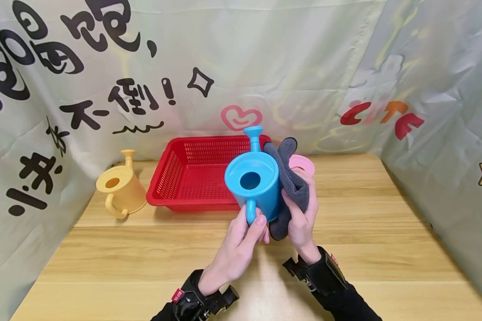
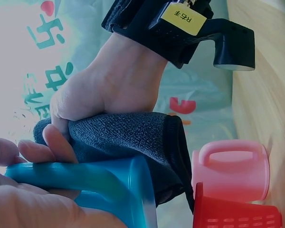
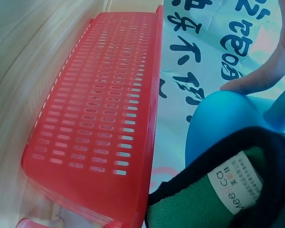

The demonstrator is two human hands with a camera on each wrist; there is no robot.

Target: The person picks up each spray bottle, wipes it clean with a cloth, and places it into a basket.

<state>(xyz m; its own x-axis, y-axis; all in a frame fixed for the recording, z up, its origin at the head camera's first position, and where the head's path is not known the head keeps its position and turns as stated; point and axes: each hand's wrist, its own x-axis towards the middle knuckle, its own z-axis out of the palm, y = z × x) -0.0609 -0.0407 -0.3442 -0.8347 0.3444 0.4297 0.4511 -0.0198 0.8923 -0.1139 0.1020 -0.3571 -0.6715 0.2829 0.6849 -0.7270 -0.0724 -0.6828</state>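
Observation:
A blue toy watering can [image 1: 261, 196] is held up in front of the basket, its spout pointing away. My left hand [image 1: 241, 240] grips its handle, the thumb and fingers wrapped round it. A dark grey cloth [image 1: 291, 178] lies against the can's right side, gripped by my right hand [image 1: 305, 214]. In the left wrist view the cloth [image 2: 118, 135] touches the blue can [image 2: 142, 190] near the handle. A white label [image 3: 235, 183] on the cloth shows in the right wrist view.
A red perforated basket [image 1: 202, 207] stands at the back of the wooden table [image 1: 144, 267]. Left of it is a yellow watering can [image 1: 130, 191]. A pink watering can [image 2: 232, 175] stands right of the basket, partly hidden behind my right hand in the head view.

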